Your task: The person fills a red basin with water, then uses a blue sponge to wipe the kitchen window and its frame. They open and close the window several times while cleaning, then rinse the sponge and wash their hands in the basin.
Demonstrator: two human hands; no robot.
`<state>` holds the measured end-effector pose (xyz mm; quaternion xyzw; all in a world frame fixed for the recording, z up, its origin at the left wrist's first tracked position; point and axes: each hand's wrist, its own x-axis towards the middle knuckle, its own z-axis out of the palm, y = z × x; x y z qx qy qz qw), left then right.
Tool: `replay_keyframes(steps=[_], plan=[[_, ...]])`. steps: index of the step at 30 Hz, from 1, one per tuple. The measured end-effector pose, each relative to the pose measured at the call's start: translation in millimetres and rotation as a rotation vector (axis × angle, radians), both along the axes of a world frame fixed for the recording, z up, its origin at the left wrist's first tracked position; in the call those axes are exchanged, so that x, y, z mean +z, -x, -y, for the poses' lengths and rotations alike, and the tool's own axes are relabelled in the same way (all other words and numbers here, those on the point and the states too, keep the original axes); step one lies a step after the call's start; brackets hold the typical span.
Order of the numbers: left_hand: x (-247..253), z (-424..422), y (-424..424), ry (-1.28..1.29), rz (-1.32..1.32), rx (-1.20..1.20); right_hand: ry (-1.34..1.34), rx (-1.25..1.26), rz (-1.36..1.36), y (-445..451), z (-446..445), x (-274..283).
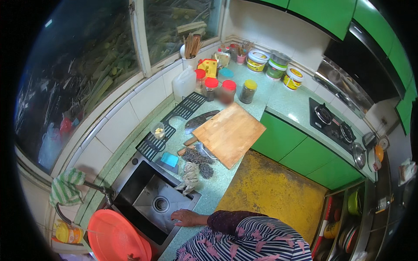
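Observation:
My right hand (pixel 184 217) reaches in from the right, palm down with bent fingers slightly apart, at the near rim of the steel sink (pixel 148 212). Nothing shows in its grasp. To its left a red plastic basin (pixel 114 233) overlaps the sink and seems to hold water. Small brown shapes at the basin's bottom edge, cut off by the picture, may be fingertips of my left hand; what they do is unclear. Beyond the sink lie a crumpled cloth (pixel 190 177), dark scouring pads (pixel 206 171) and a blue sponge (pixel 169 159). A striped green-and-white cloth (pixel 67 186) hangs over the faucet.
A wooden cutting board (pixel 232 133) overhangs the counter's front edge. A black rack (pixel 153 143) bears a cup of pale pieces (pixel 159 132). Lidded jars (pixel 249 91) and plastic tubs (pixel 257 61) stand farther back. At right are a gas stove (pixel 333 122) and open shelves (pixel 343 225).

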<state>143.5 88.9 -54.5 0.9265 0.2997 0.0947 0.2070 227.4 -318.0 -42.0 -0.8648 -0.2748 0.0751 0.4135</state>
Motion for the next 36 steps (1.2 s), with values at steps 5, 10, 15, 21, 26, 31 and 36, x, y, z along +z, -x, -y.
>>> replay_keyframes(steps=[5,10,15,21,26,31,36], plan=[[-5.7,10.8,-0.3,-0.103,0.218,-0.086,-0.233,0.019,-0.144,1.4,2.0,2.6],[28.3,44.4,-3.7,-0.412,-0.082,-0.009,-0.482,0.124,-0.663,9.8,40.4,36.4],[28.7,48.5,-1.6,-0.11,0.044,-0.009,-0.526,-0.152,-0.696,30.9,90.4,36.1],[44.4,66.3,-14.1,0.283,0.243,0.121,-0.706,-0.646,-0.751,49.5,116.8,28.0],[34.6,65.6,-0.8,-0.276,0.157,0.017,-0.713,-0.859,-0.704,46.7,102.7,17.5],[63.2,62.6,12.9,-0.158,0.033,0.021,-0.462,-0.685,-0.521,35.9,63.8,24.9],[50.8,53.6,27.7,-0.139,0.09,0.074,-0.245,-0.455,-0.262,24.1,20.0,39.1]])
